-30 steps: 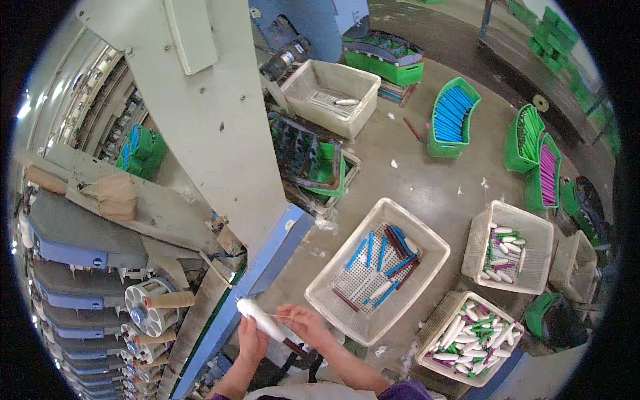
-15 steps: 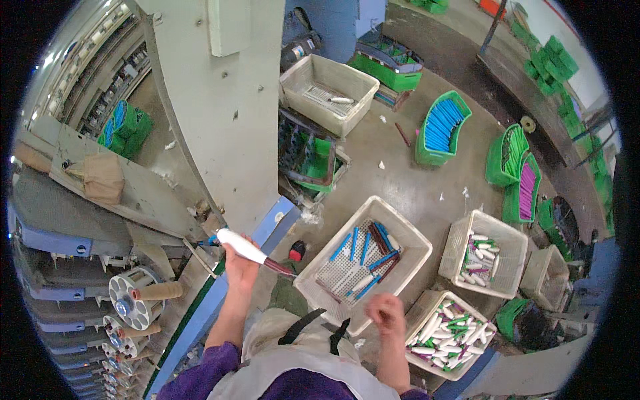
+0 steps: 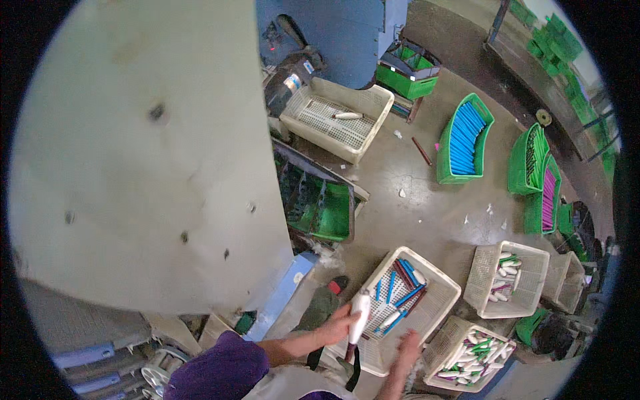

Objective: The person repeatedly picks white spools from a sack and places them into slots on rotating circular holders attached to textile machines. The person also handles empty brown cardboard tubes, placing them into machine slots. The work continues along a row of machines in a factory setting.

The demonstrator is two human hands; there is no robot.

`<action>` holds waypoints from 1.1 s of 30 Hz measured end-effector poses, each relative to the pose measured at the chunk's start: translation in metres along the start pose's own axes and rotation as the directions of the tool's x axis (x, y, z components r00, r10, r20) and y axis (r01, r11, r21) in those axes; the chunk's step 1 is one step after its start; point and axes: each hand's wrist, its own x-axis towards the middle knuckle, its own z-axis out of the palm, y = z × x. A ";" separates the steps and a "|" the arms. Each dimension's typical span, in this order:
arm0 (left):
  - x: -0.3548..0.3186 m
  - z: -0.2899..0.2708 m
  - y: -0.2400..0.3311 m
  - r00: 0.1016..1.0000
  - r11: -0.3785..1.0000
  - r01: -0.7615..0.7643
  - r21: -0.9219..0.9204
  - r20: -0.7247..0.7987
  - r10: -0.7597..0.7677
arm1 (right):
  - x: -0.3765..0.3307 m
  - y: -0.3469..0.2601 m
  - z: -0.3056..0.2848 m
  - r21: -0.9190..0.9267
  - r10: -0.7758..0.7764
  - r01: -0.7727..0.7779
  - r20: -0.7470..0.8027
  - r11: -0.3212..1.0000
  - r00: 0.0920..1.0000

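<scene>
My left hand [image 3: 339,325] is closed round a bobbin [image 3: 361,315] of white yarn wound on a dark maroon tube. The bobbin stands nearly upright in front of me, over the near left side of a pale plastic crate [image 3: 440,288]. Inside that crate lie several blue tubes [image 3: 379,291], some maroon tubes [image 3: 417,299] and a few partly wound white bobbins [image 3: 389,322]. My right hand [image 3: 408,347] is over the crate's near right edge, smeared by motion, so its fingers cannot be made out.
To the right stand a crate heaped with white bobbins [image 3: 477,360] and another pale crate [image 3: 487,287]. Green bins hold blue tubes [image 3: 467,137], green tubes [image 3: 535,157] and purple tubes [image 3: 549,200]. A large grey machine panel [image 3: 147,167] fills the left. Another pale crate [image 3: 320,137] stands beyond.
My left hand has carried the bobbin from the machine at the left rightward to the crate, turning it more upright. My view has shifted, and the grey panel now covers more of the left.
</scene>
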 end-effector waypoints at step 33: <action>0.054 0.098 0.171 0.881 0.860 -0.273 -0.432 0.247 0.403 | -0.127 0.139 -0.208 0.709 0.682 -0.184 -0.523 0.681 0.512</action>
